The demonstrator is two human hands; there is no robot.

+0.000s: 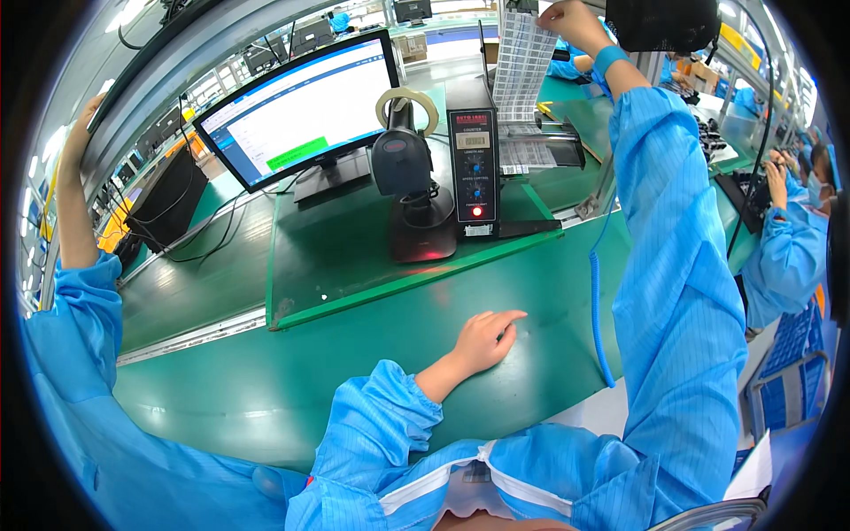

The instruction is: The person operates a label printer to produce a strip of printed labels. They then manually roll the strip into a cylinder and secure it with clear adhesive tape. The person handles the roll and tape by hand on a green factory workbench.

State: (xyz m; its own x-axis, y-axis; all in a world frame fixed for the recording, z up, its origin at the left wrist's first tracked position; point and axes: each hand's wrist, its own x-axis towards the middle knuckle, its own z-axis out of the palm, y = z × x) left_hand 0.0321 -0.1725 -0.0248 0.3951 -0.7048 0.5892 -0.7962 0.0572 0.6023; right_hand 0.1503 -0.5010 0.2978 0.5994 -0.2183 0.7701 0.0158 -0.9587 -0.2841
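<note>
My left hand [482, 341] rests on the green tabletop [425, 305] near the front edge, index finger stretched out to the right and the others loosely curled, holding nothing. Up at the far right, my right hand [575, 25] pinches the upper part of a long label strip [524, 75] printed in small rows. The strip hangs beside a black label counter box [475, 168] with a small display, blue knobs and a lit red lamp. A dark roller [553, 142] sticks out at the box's side. A blue wristband [609, 58] circles my right wrist.
Left of the counter box stands a black barcode scanner [403, 164] on a stand, with a tape roll [429, 113] behind it. A monitor [301, 102] is farther left. Another person's raised arm [78, 190] is at the left edge. A blue coiled cord [598, 310] hangs at right.
</note>
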